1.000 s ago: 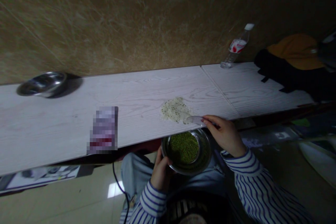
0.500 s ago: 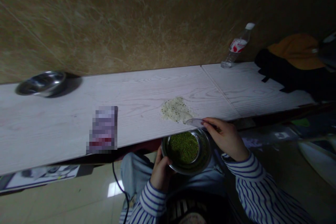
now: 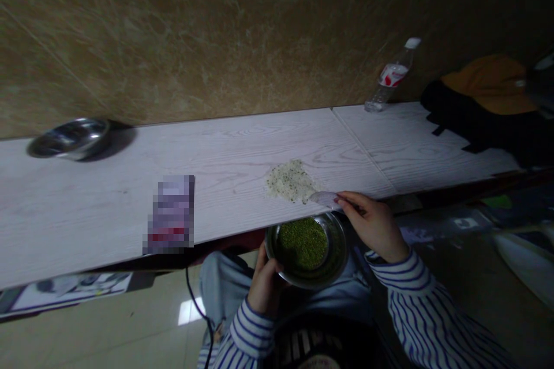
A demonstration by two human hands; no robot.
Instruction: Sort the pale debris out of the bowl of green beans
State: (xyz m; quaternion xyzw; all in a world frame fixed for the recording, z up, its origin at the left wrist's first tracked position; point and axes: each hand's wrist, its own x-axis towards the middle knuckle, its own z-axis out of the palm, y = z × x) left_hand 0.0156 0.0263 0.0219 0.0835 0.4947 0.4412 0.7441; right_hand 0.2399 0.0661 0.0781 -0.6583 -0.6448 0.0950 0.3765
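A steel bowl (image 3: pixel 69 139) sits near the bench (image 3: pixel 234 161)'s back edge, a pixelated slab (image 3: pixel 171 213) by its front. Below a pale pile (image 3: pixel 289 180) near the front edge, the left hand (image 3: pixel 265 283) clamps a bowl of green grains (image 3: pixel 303 244); the right hand (image 3: pixel 373 225) pinches a clear scraper (image 3: pixel 324 199). A back-edge bottle (image 3: pixel 383 95) wears an unreadable red-and-white label (image 3: pixel 393 75).

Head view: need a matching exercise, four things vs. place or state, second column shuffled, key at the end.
Things
1. Left hand
2. Right hand
3. Plastic bottle
4. Pale heap

Place or state
A. Near the wall
B. Pinching a thin translucent piece
C. Spread on the white tabletop, flecked with dark bits
D. Gripping a metal bowl of green grains

Pairs: 1-D, 2-B, 3-A, 4-C
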